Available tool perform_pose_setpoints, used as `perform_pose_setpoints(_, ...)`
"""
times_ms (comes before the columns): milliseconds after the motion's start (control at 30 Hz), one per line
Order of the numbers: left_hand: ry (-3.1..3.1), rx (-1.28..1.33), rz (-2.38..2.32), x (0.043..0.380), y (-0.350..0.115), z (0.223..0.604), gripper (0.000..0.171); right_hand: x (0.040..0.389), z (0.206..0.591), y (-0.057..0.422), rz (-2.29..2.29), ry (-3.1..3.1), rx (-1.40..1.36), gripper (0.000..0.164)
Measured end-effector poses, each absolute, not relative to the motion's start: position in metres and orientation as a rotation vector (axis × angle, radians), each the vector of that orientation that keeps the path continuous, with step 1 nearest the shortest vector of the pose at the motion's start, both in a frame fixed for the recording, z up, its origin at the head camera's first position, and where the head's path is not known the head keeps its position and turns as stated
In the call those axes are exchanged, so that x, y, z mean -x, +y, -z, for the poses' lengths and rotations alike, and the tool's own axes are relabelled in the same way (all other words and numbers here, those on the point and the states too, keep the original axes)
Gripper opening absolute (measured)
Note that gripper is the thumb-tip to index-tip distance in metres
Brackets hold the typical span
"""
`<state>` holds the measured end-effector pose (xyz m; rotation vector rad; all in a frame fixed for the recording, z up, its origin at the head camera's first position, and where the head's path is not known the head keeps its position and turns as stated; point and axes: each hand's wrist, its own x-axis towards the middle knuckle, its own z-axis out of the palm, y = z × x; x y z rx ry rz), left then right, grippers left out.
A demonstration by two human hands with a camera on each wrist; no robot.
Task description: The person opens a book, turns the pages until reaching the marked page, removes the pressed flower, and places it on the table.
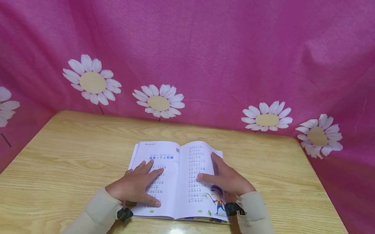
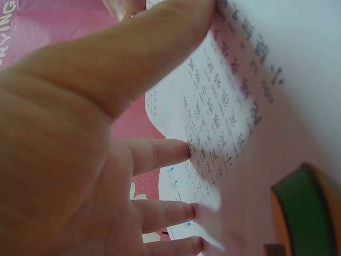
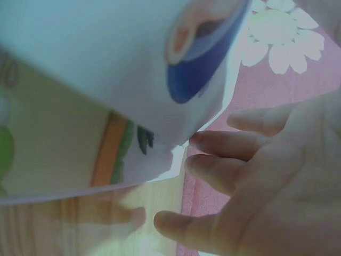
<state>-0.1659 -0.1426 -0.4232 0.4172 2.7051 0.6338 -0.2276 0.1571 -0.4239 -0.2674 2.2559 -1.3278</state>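
Note:
An open book with printed Chinese characters lies on the table, its left page (image 1: 167, 194) flat and its right page (image 1: 182, 208) bowed up from the spine. My left hand (image 1: 136, 184) rests on the left page with fingers spread, and in the left wrist view its fingertips (image 2: 184, 150) touch the paper. Over the outer part of the right page lies my right hand (image 1: 230, 179), thumb and fingers extended. In the right wrist view, one fingertip (image 3: 197, 140) meets the edge of a raised page (image 3: 106, 58), with another illustrated page (image 3: 64, 128) beneath it.
A wooden table (image 1: 74, 157) carries the book near its front edge. Behind it and at both sides hangs a pink cloth (image 1: 197, 46) printed with white daisies. Dark straps (image 1: 125, 215) circle both wrists over pale sleeves (image 1: 265, 232).

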Motion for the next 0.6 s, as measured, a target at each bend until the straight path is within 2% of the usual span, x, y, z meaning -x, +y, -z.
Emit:
perform_pose_setpoints(267, 2.705, -0.415, -0.622, 0.165, -0.142, 0.422, 0.101, 0.231, 0.413, 0.168, 1.164, 2.394, 0.389, 0.098)
perform_pose_setpoints(600, 2.709, -0.418, -0.629, 0.166, -0.142, 0.423, 0.101, 0.229, 0.423, 0.163, 0.813, 2.633, 0.314, 0.124)
